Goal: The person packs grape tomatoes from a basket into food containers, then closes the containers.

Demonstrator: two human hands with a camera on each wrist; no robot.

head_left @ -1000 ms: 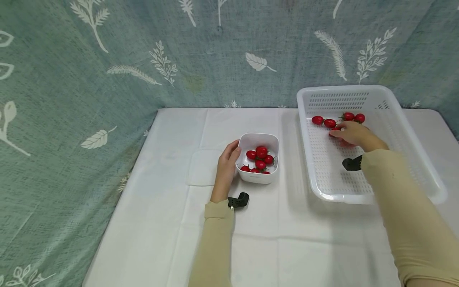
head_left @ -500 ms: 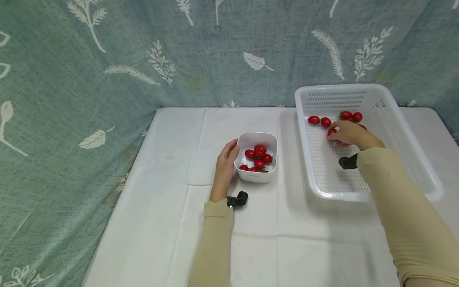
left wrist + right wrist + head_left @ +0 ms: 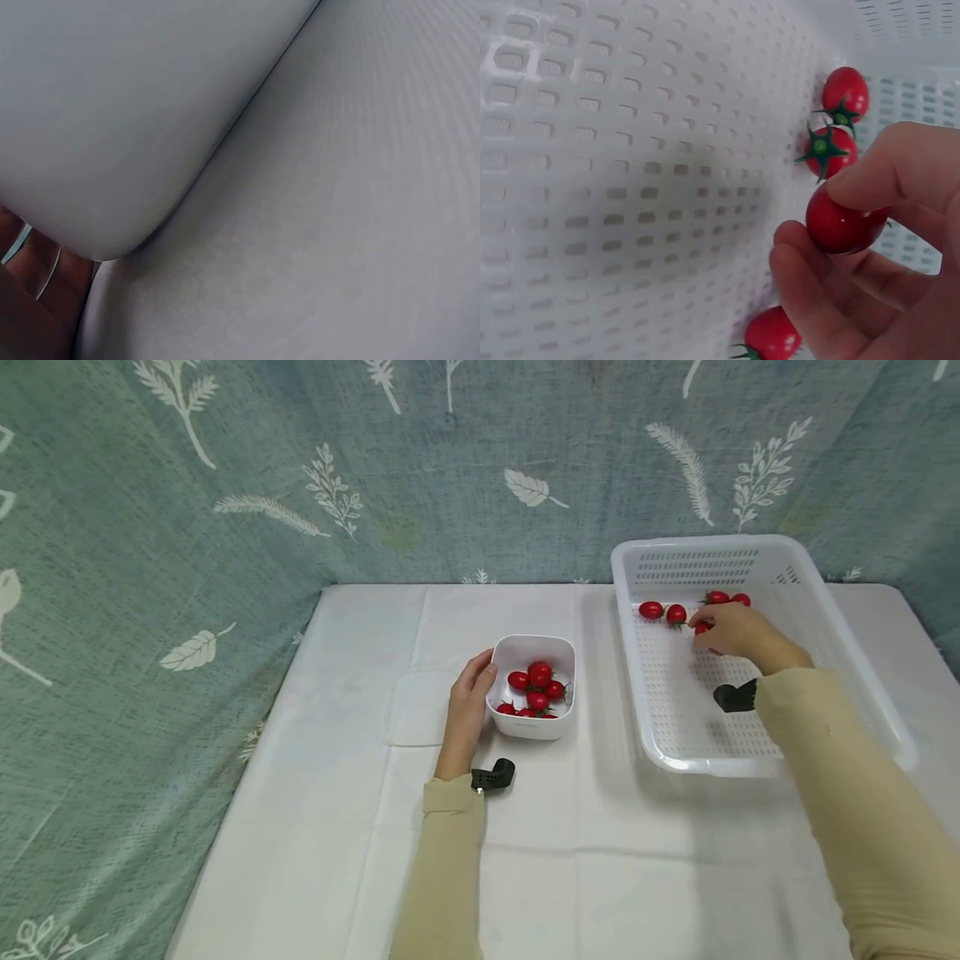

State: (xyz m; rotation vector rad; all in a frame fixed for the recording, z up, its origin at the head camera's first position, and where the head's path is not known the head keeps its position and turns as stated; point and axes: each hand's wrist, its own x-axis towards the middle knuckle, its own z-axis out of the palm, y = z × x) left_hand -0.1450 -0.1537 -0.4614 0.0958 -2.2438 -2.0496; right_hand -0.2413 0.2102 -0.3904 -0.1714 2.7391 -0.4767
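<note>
My left hand rests against the left side of a small white square box, its fingers along the outer wall. Inside the box lie several red cherry tomatoes with green stems. In the left wrist view the white box wall covers most of the fingers. Over at the right, my right hand is inside a white perforated basket. It pinches a cherry tomato between thumb and fingers. Two more tomatoes lie just beyond the thumb, and another tomato lies below the fingers.
A flat, translucent square lid lies left of the box, partly behind the left hand. More tomatoes sit toward the back of the basket. A green leaf-patterned cloth hangs behind the white-covered table.
My right hand has taken hold of a cherry tomato and shifted slightly right inside the basket. A tomato left of it has turned, its stem now toward me. The left hand stays at the box.
</note>
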